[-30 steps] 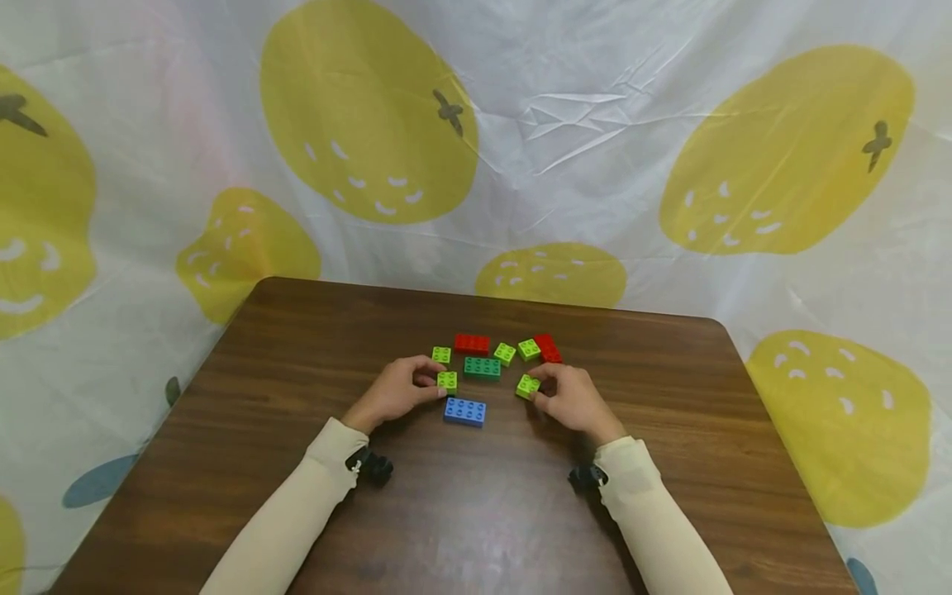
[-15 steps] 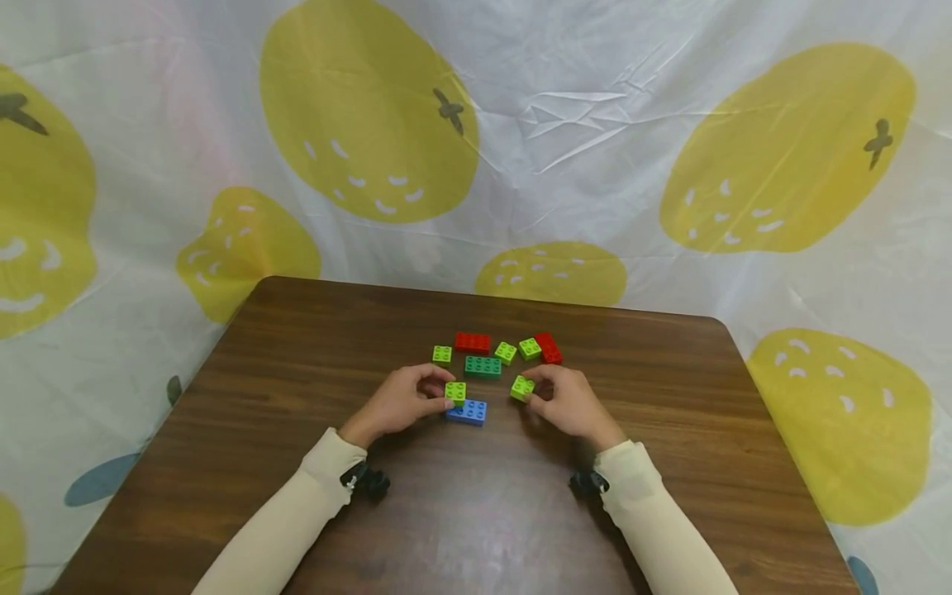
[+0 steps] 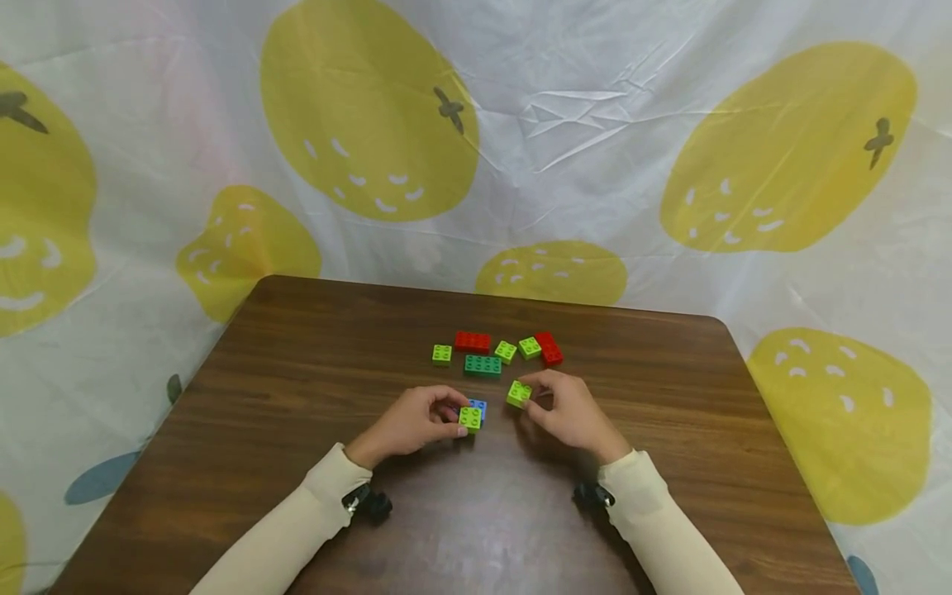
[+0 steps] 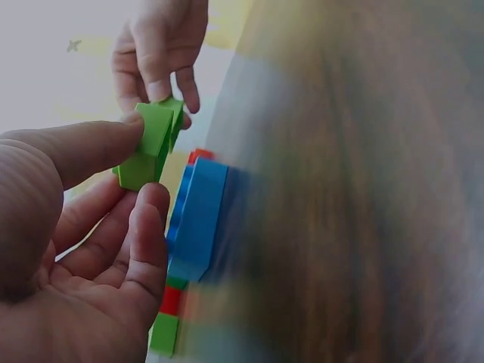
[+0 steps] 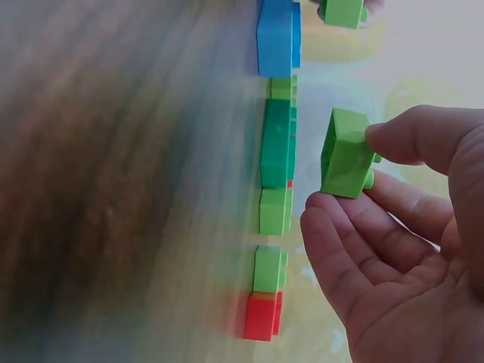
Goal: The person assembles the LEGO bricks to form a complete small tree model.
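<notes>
My left hand (image 3: 412,420) pinches a lime green toy brick (image 3: 469,418) between thumb and fingertips. In the head view this brick overlaps the blue brick (image 3: 478,406), hiding much of it. My right hand (image 3: 568,411) pinches a second lime green brick (image 3: 518,394) a short way to the right. Both wrist views show the held bricks raised off the table, the right one (image 5: 348,153) with its hollow underside turned to the left of the picture. In the left wrist view the blue brick (image 4: 200,219) stands on the table beside the left fingers.
Behind the hands lie a dark green brick (image 3: 483,366), a red brick (image 3: 472,341) and a lime brick (image 3: 442,354). Two more lime bricks (image 3: 506,352) sit right of these, one against another red brick (image 3: 549,348). A patterned curtain (image 3: 565,165) hangs behind the wooden table (image 3: 335,330).
My left hand has carried its lime brick right and toward me, from beyond the blue brick to in front of it. The right hand has shifted its brick slightly left and nearer.
</notes>
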Demonstrator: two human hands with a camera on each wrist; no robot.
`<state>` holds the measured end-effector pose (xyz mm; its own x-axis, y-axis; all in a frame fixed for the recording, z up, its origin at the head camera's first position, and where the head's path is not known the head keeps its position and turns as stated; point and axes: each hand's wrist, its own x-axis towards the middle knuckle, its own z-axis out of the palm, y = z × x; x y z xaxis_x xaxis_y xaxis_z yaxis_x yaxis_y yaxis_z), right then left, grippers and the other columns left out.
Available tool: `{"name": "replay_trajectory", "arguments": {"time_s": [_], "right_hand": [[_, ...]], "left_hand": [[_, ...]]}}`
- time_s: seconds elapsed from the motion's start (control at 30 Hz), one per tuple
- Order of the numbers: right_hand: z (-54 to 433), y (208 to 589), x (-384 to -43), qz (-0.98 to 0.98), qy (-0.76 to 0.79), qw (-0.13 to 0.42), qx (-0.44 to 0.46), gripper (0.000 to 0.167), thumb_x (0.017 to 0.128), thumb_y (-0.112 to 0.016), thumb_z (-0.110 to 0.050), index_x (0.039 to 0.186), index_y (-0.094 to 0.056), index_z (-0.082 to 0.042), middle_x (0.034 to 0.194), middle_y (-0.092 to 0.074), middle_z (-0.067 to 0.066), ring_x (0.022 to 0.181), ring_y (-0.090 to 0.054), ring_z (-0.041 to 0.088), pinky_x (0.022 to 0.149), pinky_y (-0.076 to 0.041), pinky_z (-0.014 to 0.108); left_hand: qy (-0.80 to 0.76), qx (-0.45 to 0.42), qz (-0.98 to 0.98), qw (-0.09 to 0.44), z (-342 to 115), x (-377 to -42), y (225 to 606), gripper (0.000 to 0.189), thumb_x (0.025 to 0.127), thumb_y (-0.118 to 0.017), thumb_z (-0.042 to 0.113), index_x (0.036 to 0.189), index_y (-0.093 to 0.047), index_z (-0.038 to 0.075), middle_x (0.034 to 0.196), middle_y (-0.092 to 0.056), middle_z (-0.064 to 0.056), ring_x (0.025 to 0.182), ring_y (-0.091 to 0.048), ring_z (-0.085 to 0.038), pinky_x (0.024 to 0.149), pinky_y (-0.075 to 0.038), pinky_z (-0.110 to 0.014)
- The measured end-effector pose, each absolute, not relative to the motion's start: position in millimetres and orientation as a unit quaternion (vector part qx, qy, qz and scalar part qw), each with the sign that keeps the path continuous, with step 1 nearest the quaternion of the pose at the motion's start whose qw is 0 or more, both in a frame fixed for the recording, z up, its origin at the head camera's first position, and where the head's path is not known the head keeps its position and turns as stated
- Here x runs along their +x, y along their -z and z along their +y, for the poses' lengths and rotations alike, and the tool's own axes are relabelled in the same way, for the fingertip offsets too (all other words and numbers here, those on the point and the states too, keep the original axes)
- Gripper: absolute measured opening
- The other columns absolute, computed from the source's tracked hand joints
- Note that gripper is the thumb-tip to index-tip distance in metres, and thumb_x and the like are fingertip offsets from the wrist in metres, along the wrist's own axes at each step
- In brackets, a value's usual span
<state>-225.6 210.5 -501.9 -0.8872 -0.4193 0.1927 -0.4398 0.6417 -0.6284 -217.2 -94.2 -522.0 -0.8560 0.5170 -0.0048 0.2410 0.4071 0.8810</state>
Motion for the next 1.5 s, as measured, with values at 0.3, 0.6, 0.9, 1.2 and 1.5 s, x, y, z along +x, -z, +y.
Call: {"name": "replay_trajectory", "arguments": {"time_s": [0.3,0.6,0.9,1.2,1.5], "right_hand": [[206,500,-211,-0.905,-0.327,0.031,0.271,0.036,0.093,-0.077,-0.008,0.129,-0.073,-0.006,0.114,-0.074,0.004,0.096,-0.073,0.019,0.086,-0.062,0.040],[200,503,-198,-0.902,-0.311,0.026,0.299,0.037,0.092,-0.078,-0.010,0.129,-0.072,-0.006,0.119,-0.075,0.005,0.099,-0.075,0.020,0.087,-0.062,0.037],[190,501,-193,-0.889,-0.327,0.018,0.319,0.038,0.092,-0.078,-0.008,0.129,-0.071,-0.006,0.119,-0.075,0.007,0.098,-0.076,0.024,0.086,-0.063,0.042],[183,501,-191,-0.885,-0.323,0.013,0.336,0.036,0.092,-0.079,-0.012,0.127,-0.073,-0.007,0.121,-0.076,0.006,0.099,-0.075,0.022,0.087,-0.063,0.041],[175,505,-189,-0.874,-0.330,-0.002,0.356,0.034,0.091,-0.080,-0.010,0.124,-0.073,-0.007,0.118,-0.077,0.004,0.100,-0.075,0.017,0.087,-0.063,0.038]], "left_hand": [[-0.480,0.246,0.828,0.158,-87,-212,525,0.037,0.089,-0.088,0.024,0.122,-0.075,0.012,0.103,-0.076,0.000,0.091,-0.071,-0.009,0.081,-0.060,-0.025],[-0.463,0.253,0.832,0.171,-79,-210,534,0.034,0.087,-0.089,0.022,0.117,-0.076,0.014,0.102,-0.076,0.003,0.090,-0.071,-0.007,0.078,-0.060,-0.025],[-0.461,0.260,0.831,0.169,-72,-209,535,0.035,0.084,-0.091,0.018,0.115,-0.076,0.010,0.103,-0.077,-0.001,0.086,-0.072,-0.009,0.074,-0.059,-0.024],[-0.454,0.245,0.839,0.172,-72,-209,536,0.037,0.083,-0.092,0.022,0.115,-0.078,0.011,0.100,-0.078,0.003,0.083,-0.072,-0.005,0.072,-0.059,-0.024],[-0.462,0.243,0.835,0.175,-73,-210,539,0.041,0.080,-0.094,0.020,0.115,-0.077,0.009,0.096,-0.078,0.003,0.083,-0.072,-0.007,0.073,-0.059,-0.024]]}}
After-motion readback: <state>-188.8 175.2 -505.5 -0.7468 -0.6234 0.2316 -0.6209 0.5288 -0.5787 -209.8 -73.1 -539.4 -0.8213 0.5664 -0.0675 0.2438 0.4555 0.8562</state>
